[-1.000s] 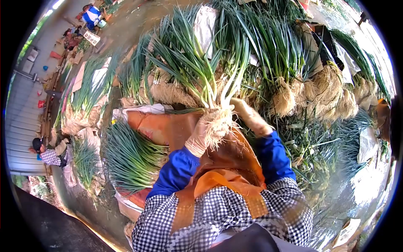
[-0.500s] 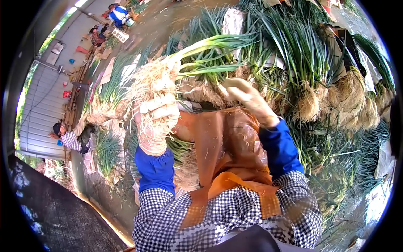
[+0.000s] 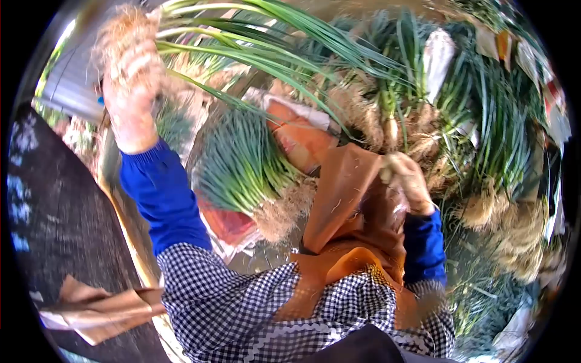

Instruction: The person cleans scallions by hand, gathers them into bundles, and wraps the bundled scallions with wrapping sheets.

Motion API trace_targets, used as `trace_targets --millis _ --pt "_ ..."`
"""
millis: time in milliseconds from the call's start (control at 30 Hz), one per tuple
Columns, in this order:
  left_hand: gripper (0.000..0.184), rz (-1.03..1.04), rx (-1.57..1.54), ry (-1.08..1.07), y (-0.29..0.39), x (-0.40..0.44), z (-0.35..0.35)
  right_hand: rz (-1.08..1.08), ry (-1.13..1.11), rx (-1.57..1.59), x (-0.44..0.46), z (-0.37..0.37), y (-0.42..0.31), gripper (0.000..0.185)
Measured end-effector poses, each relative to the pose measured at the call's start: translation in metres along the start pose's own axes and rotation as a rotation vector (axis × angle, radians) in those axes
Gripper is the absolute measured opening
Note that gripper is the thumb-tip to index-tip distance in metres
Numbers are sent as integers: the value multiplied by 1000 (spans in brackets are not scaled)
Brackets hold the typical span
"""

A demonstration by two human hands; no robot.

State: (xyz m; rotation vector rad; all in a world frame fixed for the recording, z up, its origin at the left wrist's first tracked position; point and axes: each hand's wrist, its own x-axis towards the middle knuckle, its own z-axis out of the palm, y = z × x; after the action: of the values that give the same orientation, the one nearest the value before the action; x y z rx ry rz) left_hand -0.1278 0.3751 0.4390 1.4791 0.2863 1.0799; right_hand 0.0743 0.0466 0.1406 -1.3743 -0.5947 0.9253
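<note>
Holding: left fingers [image 3: 140,65] closed round pale-rooted, long-leaved green onion bunch [image 3: 242,25] | right fingers [image 3: 394,164] curled, contents unclear | unsupported leaves [image 3: 327,37] may crease

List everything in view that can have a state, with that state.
Left hand: closed around bunch's roots
Bunch: held sideways, leaves drooping
Right hand: fingers curled at apron; grip unclear
Apron: worn, creased
Pile: lying, leaves fanned
Brown sheet: creased
</note>
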Motion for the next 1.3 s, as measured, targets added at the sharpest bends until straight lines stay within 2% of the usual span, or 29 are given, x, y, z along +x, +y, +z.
trace_targets --millis 67,100,167,200,233,300,333,367,400,433,500,567,633,667,733,800,833,867,933,967,1000,1033,1067,1100,1167,1200,1233,1267,1300 --pt "21 3 -272 48 1 19 -31 -22 222 23 -18 -13 4 26" --pt "21 -2 -254 93 -7 23 -51 -123 346 -195 -22 -20 9 29" --pt "29 -330 -588 -316 -35 29 -96 -57 419 -147 -34 -37 26 25" --pt "28 -484 -676 -403 -53 26 -120 38 660 -30 -41 -34 25 25" --pt "26 -647 -749 -478 -71 23 -145 23 647 -51 -48 -44 37 25" --pt "35 -450 -542 -250 -131 -22 -183 29 602 -102 -62 -63 53 25" --pt "40 -415 -467 160 -164 -48 -191 47 568 -130 -69 -67 57 27" --pt "43 -511 -850 157 -195 -79 -207 35 552 -138 -76 -73 62 27" --pt "45 -491 -734 226 -227 -113 -218 123 642 36 -78 -69 63 28" --pt "43 -587 -919 264 -264 -148 -240 142 676 44 -81 -70 68 29" --pt "40 -638 -613 465 -316 -230 -247 184 727 41 -94 -72 79 31" --pt "43 -857 -617 454 -345 -300 -231 208 702 31 -103 -77 87 31" --pt "40 -1112 -1017 864 -410 -365 -254 250 733 -41 -109 -80 92 31" --pt "37 -1040 -415 653 -415 -388 -246 270 737 -59 -110 -83 94 31" --pt "31 -978 -339 519 -413 -397 -250 326 805 -95 -112 -86 91 33" --pt "26 -1057 -451 448 -425 -407 -278 329 772 -74 -113 -102 102 34" --pt "29 -758 468 93 -402 -407 -266 325 732 -82 -113 -110 107 33" --pt "34 -305 1307 -301 -382 -403 -249 312 711 -88 -114 -116 110 32" --pt "36 -763 394 -2 -406 -428 -275 299 723 -130 -114 -119 109 28" --pt "37 -890 -521 183 -418 -429 -269 224 668 -96 -117 -132 121 28" --pt "40 -846 -197 266 -382 -414 -220 253 715 -126 -113 -128 112 26" --pt "40 -888 -154 311 -384 -421 -223 291 664 -114 -111 -143 114 26" --pt "40 -902 -82 381 -395 -436 -235 194 680 -37 -108 -157 119 27" --pt "40 -921 62 480 -400 -449 -246 173 832 -169 -104 -160 104 28" --pt "41 -927 513 701 -408 -465 -264 27 946 -207 -94 -186 89 25" --pt "41 -890 698 737 -406 -464 -268 -41 871 -153 -96 -187 59 23" --pt "40 -839 893 595 -383 -445 -245 47 1038 -262 -80 -192 53 25" --pt "39 -770 1092 467 -351 -418 -210 168 1120 -615 -66 -205 58 30" --pt "40 -668 1092 502 -350 -398 -198 303 1092 -813 -49 -218 61 33"
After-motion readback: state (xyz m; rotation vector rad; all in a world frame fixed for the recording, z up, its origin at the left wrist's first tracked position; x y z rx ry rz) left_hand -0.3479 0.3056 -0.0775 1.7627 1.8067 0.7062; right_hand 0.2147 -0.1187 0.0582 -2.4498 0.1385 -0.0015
